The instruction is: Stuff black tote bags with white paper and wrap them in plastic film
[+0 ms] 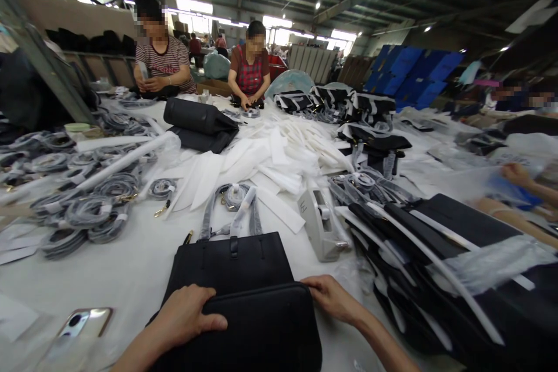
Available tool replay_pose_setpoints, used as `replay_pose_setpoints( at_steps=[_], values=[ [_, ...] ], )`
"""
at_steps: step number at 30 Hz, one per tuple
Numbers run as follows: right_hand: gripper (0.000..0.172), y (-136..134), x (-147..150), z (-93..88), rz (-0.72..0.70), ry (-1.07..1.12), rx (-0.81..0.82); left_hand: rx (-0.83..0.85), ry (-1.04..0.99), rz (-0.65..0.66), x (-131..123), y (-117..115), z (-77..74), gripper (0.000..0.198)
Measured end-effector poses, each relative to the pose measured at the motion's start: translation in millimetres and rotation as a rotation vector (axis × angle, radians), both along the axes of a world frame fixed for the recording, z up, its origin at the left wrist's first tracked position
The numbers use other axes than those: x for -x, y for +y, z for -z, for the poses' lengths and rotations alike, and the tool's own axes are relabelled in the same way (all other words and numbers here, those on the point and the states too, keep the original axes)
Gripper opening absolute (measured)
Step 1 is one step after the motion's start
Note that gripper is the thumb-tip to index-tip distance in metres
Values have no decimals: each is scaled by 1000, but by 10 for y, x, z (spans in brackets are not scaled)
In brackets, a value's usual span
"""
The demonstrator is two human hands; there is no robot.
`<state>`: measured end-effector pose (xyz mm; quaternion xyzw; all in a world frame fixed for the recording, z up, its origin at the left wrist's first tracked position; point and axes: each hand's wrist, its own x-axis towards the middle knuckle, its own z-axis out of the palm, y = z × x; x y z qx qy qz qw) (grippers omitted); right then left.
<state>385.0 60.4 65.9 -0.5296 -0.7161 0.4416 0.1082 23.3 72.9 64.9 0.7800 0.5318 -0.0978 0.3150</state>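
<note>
Right in front of me a black handbag [257, 325] stands with its rounded base panel toward me and its flatter side [231, 261] beyond. My left hand [187, 314] grips its left side, thumb lying across the panel and fingers curled over the edge. At the upper right corner my right hand [326, 297] pinches the edge; its fingertips are partly hidden behind it. Plastic-wrapped handles [257, 218] reach away from the bag's far edge, with a coiled wrapped strap [234, 196] between them.
A tape dispenser [322, 226] stands beyond my right hand. Stacked black bags [457, 226] lie at right, coiled straps [89, 209] at left, white foam sheets [279, 151] ahead. A phone [81, 325] lies near left. Two co-workers [250, 64] [161, 64] work across the table; another person's arm [523, 180] reaches in at right.
</note>
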Motion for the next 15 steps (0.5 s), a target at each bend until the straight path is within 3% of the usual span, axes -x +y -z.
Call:
replay_pose_setpoints(
  at_steps=[5, 11, 15],
  values=[
    [37, -32, -40, 25, 58, -97, -60, 33, -10, 20, 8, 25, 71, 59],
    [27, -44, -32, 3, 128, -282, -198, 38, -7, 10, 19, 30, 85, 54],
    [31, -72, 58, -74, 228, -406, -396, 27, 1, -12, 0, 52, 68, 60]
  ],
)
